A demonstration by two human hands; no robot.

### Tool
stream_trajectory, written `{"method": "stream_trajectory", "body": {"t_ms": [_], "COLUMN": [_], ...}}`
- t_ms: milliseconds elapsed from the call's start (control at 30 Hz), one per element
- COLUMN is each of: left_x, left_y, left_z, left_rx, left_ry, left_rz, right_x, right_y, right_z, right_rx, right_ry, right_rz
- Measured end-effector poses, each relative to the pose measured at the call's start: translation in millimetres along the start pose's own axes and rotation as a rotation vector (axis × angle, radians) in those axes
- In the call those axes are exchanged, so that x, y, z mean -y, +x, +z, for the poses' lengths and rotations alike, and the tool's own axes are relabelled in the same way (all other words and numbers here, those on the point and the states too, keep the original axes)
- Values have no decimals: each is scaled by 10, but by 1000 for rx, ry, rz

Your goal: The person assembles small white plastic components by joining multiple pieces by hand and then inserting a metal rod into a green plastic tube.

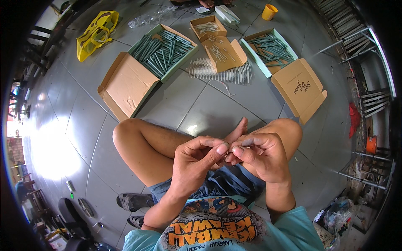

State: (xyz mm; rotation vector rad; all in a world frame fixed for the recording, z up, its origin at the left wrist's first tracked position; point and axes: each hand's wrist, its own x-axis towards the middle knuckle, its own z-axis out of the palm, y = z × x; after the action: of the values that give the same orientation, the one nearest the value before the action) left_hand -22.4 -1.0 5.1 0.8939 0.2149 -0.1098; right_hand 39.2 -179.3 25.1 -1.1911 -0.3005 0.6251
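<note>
My left hand point(191, 161) and my right hand point(264, 157) meet above my crossed legs, thumbs and forefingers pinched close together. Something small may be between the fingertips, but the fingers hide it. Beyond my legs, an open cardboard box point(188, 62) on the left is filled with dark green pen-like tubes point(161, 53). Another open box point(261, 67) on the right holds fewer green tubes point(274, 50). Between them, a smaller open carton point(237, 50) carries thin whitish sticks point(219, 53). Clear, slender plastic pieces point(201, 72) lie in a row beneath it.
A yellow bag point(97, 34) and crumpled clear plastic point(150, 19) lie at the far left. An orange-yellow cup point(269, 12) stands at the far right. Dark sandals point(134, 201) rest beside my left leg. Metal racks point(372, 50) line the right side. Another person's hands point(207, 3) show at the top.
</note>
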Motion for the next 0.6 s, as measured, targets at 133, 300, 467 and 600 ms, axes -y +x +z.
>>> {"method": "stream_trajectory", "body": {"t_ms": [133, 300, 467, 600], "left_x": [12, 4, -4, -36], "left_y": [-9, -13, -24, -38], "left_z": [-5, -13, 19, 31], "left_rx": [-10, -21, -47, -54], "left_ry": [-20, -15, -12, 0], "left_rz": [-23, -42, -7, -44], "right_x": [2, -6, -26, -9], "right_y": [2, -4, -4, -8], "right_z": [19, 22, 30, 25], "right_rx": [-15, -27, -60, -50], "right_ry": [11, 19, -10, -32], "right_rz": [4, 18, 5, -8]}}
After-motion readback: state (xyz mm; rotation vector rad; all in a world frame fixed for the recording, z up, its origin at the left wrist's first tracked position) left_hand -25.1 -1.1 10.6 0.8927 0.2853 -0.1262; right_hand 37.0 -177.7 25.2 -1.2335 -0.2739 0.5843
